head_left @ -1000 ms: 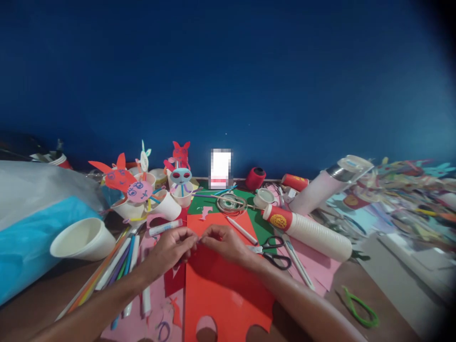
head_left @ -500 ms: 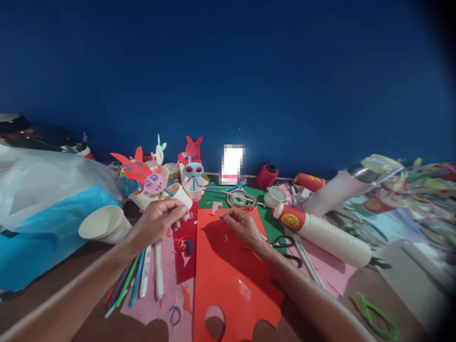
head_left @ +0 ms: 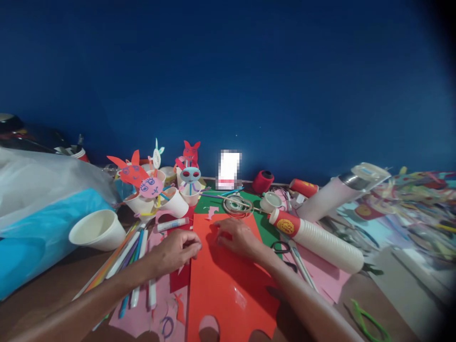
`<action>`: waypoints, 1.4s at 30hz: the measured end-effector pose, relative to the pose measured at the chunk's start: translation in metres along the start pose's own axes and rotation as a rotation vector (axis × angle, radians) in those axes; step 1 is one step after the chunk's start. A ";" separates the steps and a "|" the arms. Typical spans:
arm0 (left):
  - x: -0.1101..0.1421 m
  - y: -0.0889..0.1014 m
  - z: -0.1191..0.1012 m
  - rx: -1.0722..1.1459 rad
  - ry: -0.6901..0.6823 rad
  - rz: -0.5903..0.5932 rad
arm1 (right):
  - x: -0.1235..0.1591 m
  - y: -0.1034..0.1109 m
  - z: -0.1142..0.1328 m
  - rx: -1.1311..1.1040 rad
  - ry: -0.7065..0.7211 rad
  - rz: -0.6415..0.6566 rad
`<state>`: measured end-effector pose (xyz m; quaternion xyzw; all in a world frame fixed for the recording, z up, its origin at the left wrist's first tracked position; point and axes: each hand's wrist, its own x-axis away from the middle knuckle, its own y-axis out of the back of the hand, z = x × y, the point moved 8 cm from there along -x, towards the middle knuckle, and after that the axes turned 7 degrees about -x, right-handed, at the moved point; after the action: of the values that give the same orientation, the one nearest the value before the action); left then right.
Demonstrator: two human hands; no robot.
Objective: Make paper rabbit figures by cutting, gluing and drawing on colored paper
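Observation:
A red-orange paper sheet (head_left: pixel 228 289) with round cut-outs at its near edge lies in front of me. My left hand (head_left: pixel 177 250) rests at the sheet's left edge with its fingers curled closed; I cannot make out anything in it. My right hand (head_left: pixel 238 237) lies palm down on the upper part of the sheet, fingers spread. A glue stick (head_left: pixel 173 223) lies just beyond my left hand. Several pens and coloured sticks (head_left: pixel 132 251) lie to its left on pink paper (head_left: pixel 138 316).
Black-handled scissors (head_left: pixel 282 248) and a lying stack of white cups (head_left: pixel 320 241) are right of my right hand. A white cup (head_left: pixel 98 230), cup puppets (head_left: pixel 153 192), a tape roll (head_left: pixel 237 205) and a red spool (head_left: pixel 263 181) sit beyond. A blue bag (head_left: pixel 32 232) is at left.
My left hand came down from a raised position to the sheet's left edge. My right hand has flattened onto the sheet. The view shifted slightly.

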<state>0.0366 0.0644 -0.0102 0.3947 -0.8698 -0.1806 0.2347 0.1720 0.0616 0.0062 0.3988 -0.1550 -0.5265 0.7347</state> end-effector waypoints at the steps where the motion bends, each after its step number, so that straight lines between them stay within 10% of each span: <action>1: 0.000 -0.002 0.002 0.000 0.001 0.003 | 0.000 -0.002 0.001 0.049 0.008 -0.005; 14: -0.003 -0.004 0.011 0.026 0.032 0.004 | -0.001 -0.007 0.011 0.250 0.042 -0.021; 27: -0.014 -0.005 0.015 0.452 0.090 -0.033 | -0.017 -0.003 -0.011 -0.728 -0.306 -0.199; 42: -0.014 0.024 0.013 0.710 0.107 -0.272 | -0.045 -0.005 -0.001 -1.076 -0.325 -0.339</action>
<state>0.0226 0.0917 -0.0126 0.5721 -0.8044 0.1231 0.1026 0.1508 0.1017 0.0104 -0.0969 0.0894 -0.6956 0.7062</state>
